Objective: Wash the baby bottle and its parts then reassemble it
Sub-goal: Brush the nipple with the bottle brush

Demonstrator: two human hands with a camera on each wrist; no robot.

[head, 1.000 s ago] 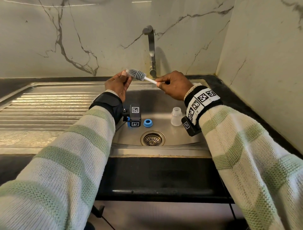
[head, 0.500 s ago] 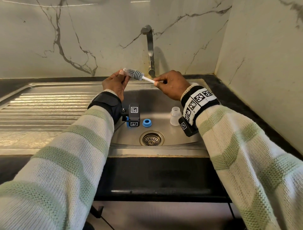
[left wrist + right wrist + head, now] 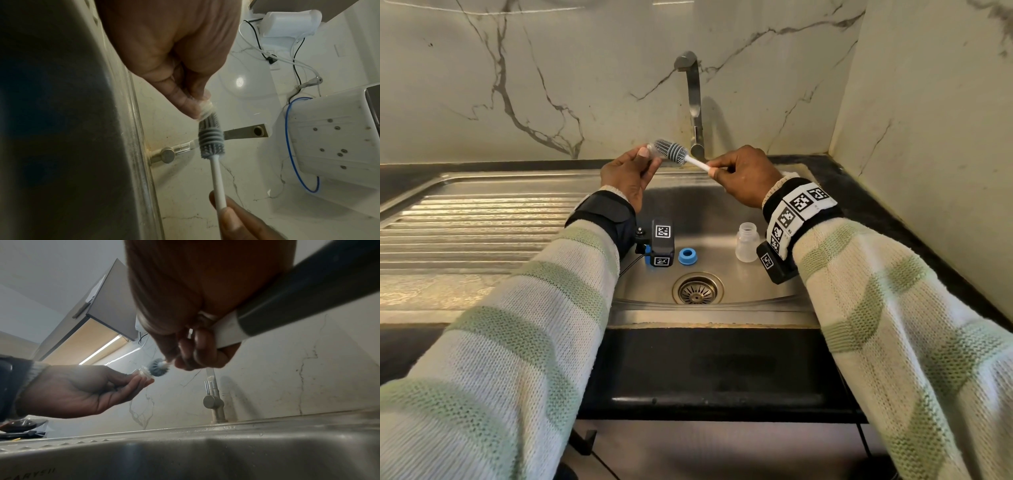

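Above the sink, my left hand [image 3: 628,173] pinches a small clear teat [image 3: 653,149] between thumb and fingertips. My right hand [image 3: 743,174] grips the white handle of a grey-bristled bottle brush [image 3: 674,153], whose tip is pushed into the teat. The left wrist view shows the teat [image 3: 206,108] over the tip of the brush [image 3: 209,138]; in the right wrist view the brush [image 3: 158,366] meets the teat [image 3: 145,372] at my left fingertips. The clear bottle body [image 3: 747,241] stands upright in the sink basin [image 3: 709,202], and the blue collar ring [image 3: 687,256] lies to its left.
The tap [image 3: 693,102] rises behind my hands, with no water visibly running. A drain strainer [image 3: 697,289] sits at the basin's front. The ribbed draining board [image 3: 476,226] spreads to the left. Marble walls close the back and right; a black counter edges the sink.
The brush head has slid a little further left into the teat. Both hands stay at about the same height over the sink.
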